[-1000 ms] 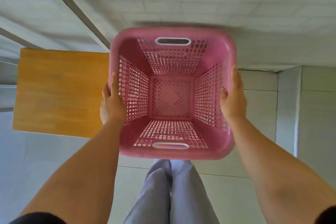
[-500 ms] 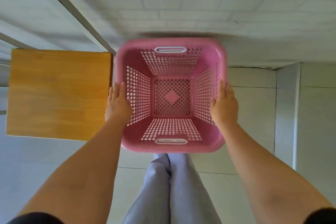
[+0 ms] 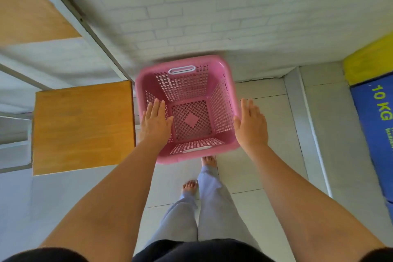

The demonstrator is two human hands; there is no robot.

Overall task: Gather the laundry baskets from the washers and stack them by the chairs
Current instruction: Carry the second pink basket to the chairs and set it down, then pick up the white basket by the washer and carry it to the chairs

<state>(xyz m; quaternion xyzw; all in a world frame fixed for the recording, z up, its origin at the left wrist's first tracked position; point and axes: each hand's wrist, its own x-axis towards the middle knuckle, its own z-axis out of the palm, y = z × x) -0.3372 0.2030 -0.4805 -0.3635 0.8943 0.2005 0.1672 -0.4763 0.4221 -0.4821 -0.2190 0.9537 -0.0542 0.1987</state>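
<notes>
A pink slotted laundry basket (image 3: 191, 83) with white handle slots sits low against the white brick wall, just right of a wooden chair seat (image 3: 83, 127). It is empty and slightly tilted, and I cannot tell if it rests on the floor. My left hand (image 3: 156, 121) is flat with fingers spread over the basket's left rim. My right hand (image 3: 251, 123) is flat beside the right rim, fingers straight, not gripping it.
A second wooden seat (image 3: 27, 11) on a grey metal frame (image 3: 80, 19) stands at the upper left. A blue and yellow panel marked "10 KG" (image 3: 376, 117) is at the right edge. My bare feet (image 3: 209, 160) stand on the pale tiled floor behind the basket.
The basket has gone down and away from me toward the wall beside the chair. Both hands have let go of its sides and opened flat.
</notes>
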